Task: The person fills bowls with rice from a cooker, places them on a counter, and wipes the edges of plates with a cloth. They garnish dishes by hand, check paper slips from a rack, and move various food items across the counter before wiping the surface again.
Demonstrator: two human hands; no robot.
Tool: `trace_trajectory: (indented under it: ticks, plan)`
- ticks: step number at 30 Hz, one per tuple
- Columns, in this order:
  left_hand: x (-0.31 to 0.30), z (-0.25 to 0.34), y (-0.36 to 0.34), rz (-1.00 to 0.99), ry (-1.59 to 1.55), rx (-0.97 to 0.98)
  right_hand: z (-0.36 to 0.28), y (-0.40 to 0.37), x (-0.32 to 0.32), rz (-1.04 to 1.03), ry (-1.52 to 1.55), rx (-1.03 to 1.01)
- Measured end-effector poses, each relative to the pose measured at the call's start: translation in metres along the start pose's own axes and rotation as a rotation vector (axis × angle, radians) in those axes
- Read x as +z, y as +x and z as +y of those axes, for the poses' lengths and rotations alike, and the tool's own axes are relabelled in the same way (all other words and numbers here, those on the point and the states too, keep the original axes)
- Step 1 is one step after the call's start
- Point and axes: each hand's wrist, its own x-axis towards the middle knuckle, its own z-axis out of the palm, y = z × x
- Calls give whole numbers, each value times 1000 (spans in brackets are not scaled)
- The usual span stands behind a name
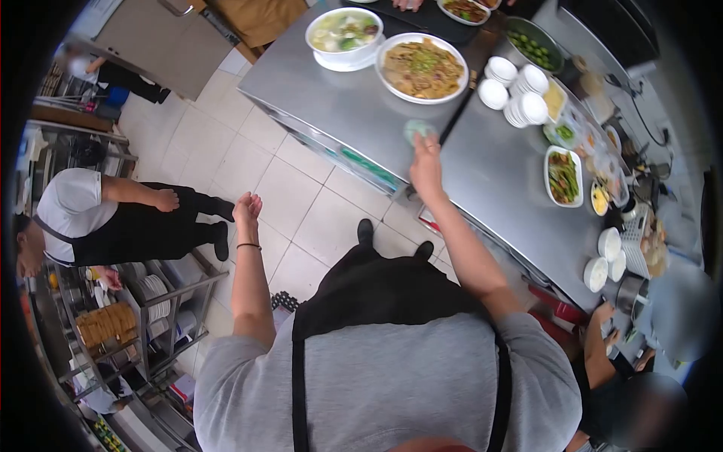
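My right hand (426,162) reaches over the edge of the steel counter (343,120), its fingers closed on a pale green cloth (418,131) that lies against the surface. Just beyond the cloth stands a white oval plate of noodles (422,68), and to its left a white bowl of soup with vegetables (344,34). Away from the counter, my left hand (247,209) hangs in the air above the tiled floor, palm up with its fingers loosely curled and nothing in it.
Stacked white cups (520,90), a metal bowl of green vegetables (533,47) and a dish of greens (563,177) stand on the right counter. A co-worker (113,218) stands at left near a rack of plates (154,294). Other people work at lower right.
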Motion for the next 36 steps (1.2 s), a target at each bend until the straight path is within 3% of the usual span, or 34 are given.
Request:
trace_trajectory:
  ticks: [2,4,6,7,9,11,13,16,18,19,20,22,23,25,27,29,31,33,35,36]
  plan:
    - [-16,0,15,-5,5,-15,9,16,34,146,-551,-127]
    - [-31,-6,24,-12,93,-55,-28,14,84,-304,233,-14]
    - [-53,-13,32,-10,115,-64,-97,20,99,-615,486,72]
    - [-68,-19,38,4,138,-80,-107,20,100,-622,484,72]
    - [-96,-26,44,26,155,-97,-117,23,99,-189,198,-152]
    - [-123,-34,39,81,187,-151,-114,46,78,-195,271,222]
    - [-149,-49,38,108,176,-182,-47,50,103,-153,-515,138]
    - [-169,-63,22,171,170,-247,-29,95,162,-99,-546,-27]
    - [-164,-59,6,165,101,-311,-68,144,209,-255,-542,-90]
    - [-157,-55,-1,155,63,-324,-59,158,258,-202,-460,-125]
    - [-154,-52,-4,145,25,-338,-98,173,268,-395,-388,-11]
    - [-151,-47,-1,80,48,-313,-106,192,333,-310,-607,-281]
    - [-146,-41,1,37,41,-294,-112,193,344,-331,-504,-332]
    - [-135,-30,9,-11,63,-282,-116,192,335,-339,-416,-371]
    - [-116,-18,17,-55,104,-270,-110,177,300,-512,-588,-493]
    - [-95,-11,30,-135,141,-257,-75,136,263,-331,-469,-623]
    - [-66,-7,41,-229,194,-249,-56,97,196,-388,-211,-649]
    - [-31,-1,46,-315,247,-299,-56,61,124,-740,127,-71]
    - [4,4,56,-408,298,-306,-38,17,46,-439,399,104]
    - [19,8,59,-489,347,-316,-39,-3,1,-132,337,115]
